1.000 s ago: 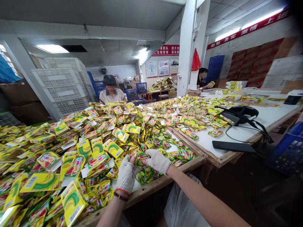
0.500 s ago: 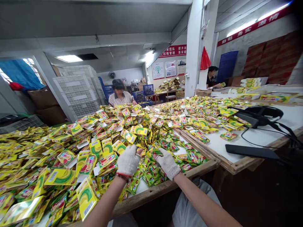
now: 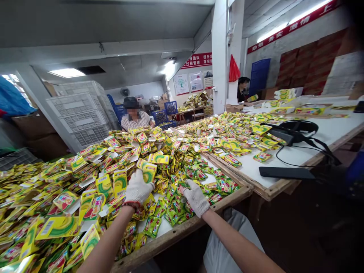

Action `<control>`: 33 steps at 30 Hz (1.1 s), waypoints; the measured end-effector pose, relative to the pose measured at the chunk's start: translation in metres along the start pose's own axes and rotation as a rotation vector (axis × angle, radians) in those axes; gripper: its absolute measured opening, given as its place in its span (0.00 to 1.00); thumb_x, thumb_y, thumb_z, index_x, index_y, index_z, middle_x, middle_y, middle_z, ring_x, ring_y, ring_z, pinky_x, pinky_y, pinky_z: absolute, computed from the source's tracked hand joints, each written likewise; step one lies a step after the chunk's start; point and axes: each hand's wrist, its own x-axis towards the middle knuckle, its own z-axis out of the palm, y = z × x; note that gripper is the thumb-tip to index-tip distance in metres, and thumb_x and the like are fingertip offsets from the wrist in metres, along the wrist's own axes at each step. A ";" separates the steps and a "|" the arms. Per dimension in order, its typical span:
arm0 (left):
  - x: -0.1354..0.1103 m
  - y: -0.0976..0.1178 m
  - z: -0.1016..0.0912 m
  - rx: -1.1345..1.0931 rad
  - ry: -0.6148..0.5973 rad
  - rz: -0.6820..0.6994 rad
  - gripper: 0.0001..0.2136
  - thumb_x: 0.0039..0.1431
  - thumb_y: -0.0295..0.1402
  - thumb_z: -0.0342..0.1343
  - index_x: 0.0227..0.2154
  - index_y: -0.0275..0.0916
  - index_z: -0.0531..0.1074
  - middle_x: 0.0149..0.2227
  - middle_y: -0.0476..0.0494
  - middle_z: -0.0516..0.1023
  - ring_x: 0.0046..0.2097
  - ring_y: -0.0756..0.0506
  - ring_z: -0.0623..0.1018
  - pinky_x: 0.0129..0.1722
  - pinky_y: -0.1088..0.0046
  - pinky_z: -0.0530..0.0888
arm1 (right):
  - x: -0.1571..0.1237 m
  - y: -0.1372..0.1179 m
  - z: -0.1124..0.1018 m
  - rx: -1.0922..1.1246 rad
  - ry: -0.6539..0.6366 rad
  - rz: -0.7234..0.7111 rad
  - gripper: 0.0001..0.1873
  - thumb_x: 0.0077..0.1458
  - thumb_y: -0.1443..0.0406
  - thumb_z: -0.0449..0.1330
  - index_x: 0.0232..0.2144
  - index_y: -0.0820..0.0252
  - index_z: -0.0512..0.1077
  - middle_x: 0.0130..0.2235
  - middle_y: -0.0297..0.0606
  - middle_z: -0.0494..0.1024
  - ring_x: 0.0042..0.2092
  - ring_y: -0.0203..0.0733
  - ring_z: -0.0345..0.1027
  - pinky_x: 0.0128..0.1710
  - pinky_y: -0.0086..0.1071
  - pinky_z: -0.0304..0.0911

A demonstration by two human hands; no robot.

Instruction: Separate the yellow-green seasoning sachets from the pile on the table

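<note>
My left hand (image 3: 138,187), in a white knit glove, is closed on a flat yellow carton (image 3: 148,171) in the heap of yellow cartons (image 3: 85,178). My right hand (image 3: 195,197), also gloved, is closed on some small green sachets (image 3: 182,186) from the pile of green sachets (image 3: 176,204) near the table's front edge. Both hands hover just above the wooden-edged table (image 3: 182,231).
A second white table (image 3: 327,132) to the right carries more cartons, a black headset (image 3: 295,129) with cable and a flat black device (image 3: 286,173). A seated person (image 3: 133,115) works across the table; another person (image 3: 243,89) is behind the pillar (image 3: 223,57). Stacked white crates (image 3: 81,113) stand at the left.
My left hand has left the right hand and moved up and left to grip a yellow carton. My right hand stays over the green sachets, holding some.
</note>
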 end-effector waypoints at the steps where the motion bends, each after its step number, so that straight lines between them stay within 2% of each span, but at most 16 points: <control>1: -0.009 0.002 0.000 -0.039 0.015 0.056 0.28 0.48 0.43 0.53 0.52 0.40 0.56 0.51 0.36 0.65 0.48 0.40 0.72 0.41 0.68 0.68 | 0.000 -0.001 -0.001 0.020 0.009 0.010 0.22 0.51 0.56 0.55 0.46 0.61 0.66 0.36 0.42 0.74 0.24 0.36 0.66 0.20 0.28 0.60; 4: -0.040 0.010 0.008 -0.100 0.095 0.230 0.24 0.48 0.35 0.54 0.50 0.40 0.58 0.49 0.40 0.67 0.46 0.42 0.72 0.40 0.70 0.68 | 0.000 -0.003 -0.006 0.095 0.055 0.076 0.23 0.50 0.55 0.55 0.46 0.60 0.66 0.34 0.38 0.72 0.21 0.32 0.63 0.18 0.27 0.57; 7: -0.071 0.017 0.025 0.035 0.167 0.384 0.19 0.50 0.26 0.50 0.48 0.37 0.61 0.45 0.37 0.69 0.46 0.40 0.70 0.44 0.64 0.65 | 0.002 -0.005 -0.018 0.066 0.104 0.063 0.22 0.50 0.54 0.54 0.44 0.61 0.67 0.30 0.35 0.71 0.19 0.30 0.59 0.17 0.26 0.56; 9: -0.089 0.022 0.035 0.104 0.136 0.504 0.16 0.52 0.24 0.48 0.46 0.38 0.64 0.46 0.37 0.70 0.46 0.39 0.70 0.45 0.62 0.64 | 0.003 -0.005 -0.029 -0.028 0.132 -0.009 0.21 0.51 0.54 0.54 0.41 0.62 0.68 0.29 0.36 0.71 0.21 0.32 0.60 0.20 0.27 0.58; 11: -0.102 0.027 0.042 0.073 0.066 0.592 0.12 0.55 0.28 0.50 0.42 0.41 0.66 0.47 0.39 0.69 0.47 0.39 0.69 0.45 0.61 0.64 | 0.002 -0.006 -0.037 -0.147 0.179 -0.108 0.19 0.51 0.55 0.55 0.40 0.62 0.69 0.31 0.38 0.72 0.26 0.35 0.64 0.27 0.29 0.62; 12: -0.105 0.028 0.044 0.032 0.038 0.592 0.11 0.55 0.31 0.51 0.42 0.41 0.66 0.48 0.40 0.68 0.48 0.39 0.68 0.47 0.61 0.64 | 0.001 -0.007 -0.039 -0.198 0.190 -0.154 0.17 0.50 0.56 0.55 0.39 0.62 0.69 0.33 0.39 0.73 0.30 0.37 0.65 0.30 0.30 0.63; 14: -0.106 0.029 0.047 -0.062 -0.020 0.483 0.15 0.53 0.35 0.55 0.44 0.40 0.65 0.50 0.39 0.66 0.51 0.39 0.66 0.50 0.61 0.63 | -0.002 -0.009 -0.040 -0.250 0.171 -0.207 0.14 0.50 0.59 0.56 0.37 0.61 0.69 0.32 0.39 0.73 0.32 0.38 0.66 0.32 0.30 0.63; 16: -0.101 0.027 0.048 -0.143 -0.112 0.307 0.23 0.50 0.34 0.57 0.49 0.37 0.61 0.51 0.37 0.66 0.52 0.39 0.67 0.51 0.64 0.63 | -0.006 -0.011 -0.037 -0.246 0.100 -0.196 0.12 0.50 0.61 0.56 0.37 0.60 0.69 0.29 0.36 0.72 0.28 0.37 0.65 0.29 0.29 0.62; 18: -0.095 0.024 0.048 -0.196 -0.179 0.216 0.26 0.48 0.34 0.57 0.51 0.37 0.59 0.50 0.37 0.66 0.51 0.40 0.68 0.50 0.66 0.64 | -0.010 -0.013 -0.034 -0.245 0.046 -0.167 0.12 0.49 0.62 0.55 0.37 0.60 0.69 0.26 0.33 0.71 0.25 0.35 0.63 0.26 0.28 0.60; 20: -0.092 0.022 0.046 -0.227 -0.163 0.262 0.24 0.47 0.33 0.57 0.49 0.38 0.61 0.50 0.39 0.66 0.51 0.41 0.67 0.50 0.67 0.65 | -0.013 -0.014 -0.032 -0.272 0.035 -0.176 0.12 0.49 0.62 0.56 0.37 0.61 0.69 0.25 0.33 0.70 0.24 0.35 0.62 0.26 0.28 0.60; 22: -0.093 0.022 0.041 -0.253 -0.112 0.344 0.22 0.47 0.32 0.56 0.47 0.39 0.62 0.50 0.40 0.64 0.52 0.41 0.66 0.50 0.68 0.65 | -0.013 -0.014 -0.031 -0.318 0.039 -0.242 0.10 0.49 0.62 0.56 0.34 0.61 0.70 0.27 0.34 0.72 0.28 0.36 0.64 0.30 0.28 0.61; 25: -0.097 0.023 0.035 -0.288 -0.078 0.386 0.22 0.46 0.30 0.55 0.48 0.40 0.62 0.49 0.41 0.64 0.51 0.42 0.67 0.49 0.69 0.66 | -0.013 -0.015 -0.034 -0.423 0.007 -0.338 0.09 0.48 0.62 0.58 0.32 0.60 0.71 0.30 0.35 0.74 0.32 0.37 0.64 0.35 0.28 0.60; 31: -0.100 0.021 0.031 -0.228 -0.050 0.553 0.26 0.41 0.24 0.52 0.48 0.42 0.62 0.52 0.41 0.64 0.53 0.39 0.66 0.52 0.62 0.65 | -0.011 -0.023 -0.043 -0.655 -0.264 -0.330 0.07 0.46 0.61 0.60 0.26 0.60 0.72 0.24 0.31 0.70 0.28 0.34 0.60 0.28 0.26 0.53; 33: -0.101 0.023 0.034 -0.253 -0.037 0.591 0.26 0.42 0.24 0.52 0.48 0.42 0.62 0.52 0.41 0.64 0.54 0.39 0.65 0.53 0.62 0.64 | -0.012 -0.023 -0.039 -0.715 -0.238 -0.335 0.08 0.47 0.61 0.60 0.28 0.60 0.72 0.26 0.33 0.71 0.29 0.35 0.62 0.30 0.26 0.53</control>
